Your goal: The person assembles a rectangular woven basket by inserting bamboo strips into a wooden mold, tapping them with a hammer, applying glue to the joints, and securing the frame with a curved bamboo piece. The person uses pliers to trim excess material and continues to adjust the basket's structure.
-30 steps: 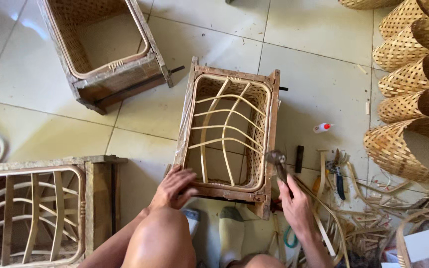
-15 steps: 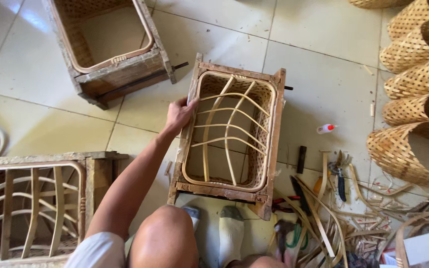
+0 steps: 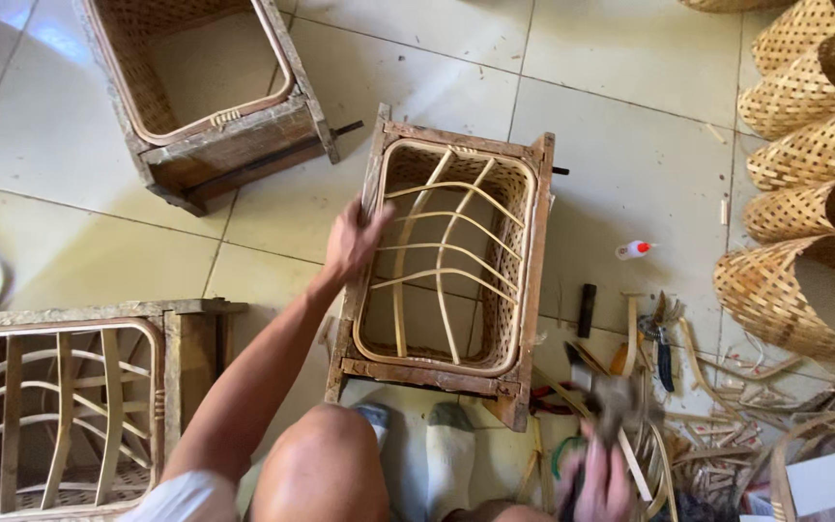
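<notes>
Down at the near edge, below the wooden basket frame [image 3: 451, 256], the right hand [image 3: 593, 481] is a blur, wrapped around the handle of a hammer [image 3: 619, 398] whose head hangs just off the frame's near right corner. Left of it, two grey-socked feet [image 3: 427, 454] sit tucked against the frame's near rail, a bare knee [image 3: 321, 464] beside them. The frame itself stands on the tiled floor [image 3: 630, 145], open side up, bent cane ribs [image 3: 442, 251] arching across its woven lining. The left hand [image 3: 355, 237] is clamped on the frame's left rail, fingers curled over the top edge, arm stretched out from the body. Right of the frame lies a litter of cane offcuts [image 3: 727, 425], a pair of pliers [image 3: 662, 333], a dark stick-shaped tool [image 3: 586, 309] and a small white bottle with a red cap [image 3: 633, 250]. To the frame's near left, another ribbed frame [image 3: 70, 406]; beyond its far left corner, a third one [image 3: 205, 87] with a woven lining. Far right of the frame, stacked woven baskets [image 3: 804, 145].
</notes>
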